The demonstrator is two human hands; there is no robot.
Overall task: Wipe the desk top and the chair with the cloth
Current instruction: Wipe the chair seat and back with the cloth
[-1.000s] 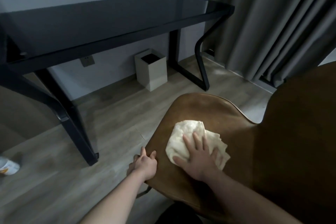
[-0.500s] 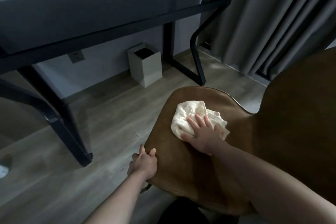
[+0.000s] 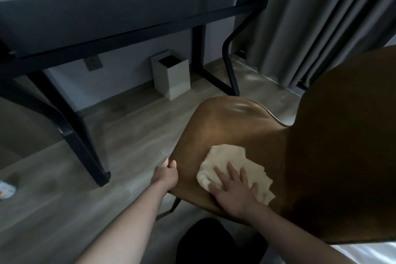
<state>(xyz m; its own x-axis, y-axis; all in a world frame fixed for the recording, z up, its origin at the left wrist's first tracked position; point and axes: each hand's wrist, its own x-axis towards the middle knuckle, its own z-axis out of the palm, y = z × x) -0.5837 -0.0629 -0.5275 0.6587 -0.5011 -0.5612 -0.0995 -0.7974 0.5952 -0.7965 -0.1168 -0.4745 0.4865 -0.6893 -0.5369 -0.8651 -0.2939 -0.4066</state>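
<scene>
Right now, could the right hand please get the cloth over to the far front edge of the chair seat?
Probably yes: the seat ahead of the cloth and right hand lies bare.

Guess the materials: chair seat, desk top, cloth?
Chair seat: likely leather or faux leather, smooth brown, a soft glossy highlight at its front edge.
Desk top: looks like dark tinted glass on a black frame; wall and legs show through.
Cloth: soft cream fabric, wrinkled, possibly terry.

No text, brand or number can be read anywhere here. The round object [image 3: 6, 191] on the floor at the left edge carries orange marks, but they are too blurred and too cut off to make out.
</scene>
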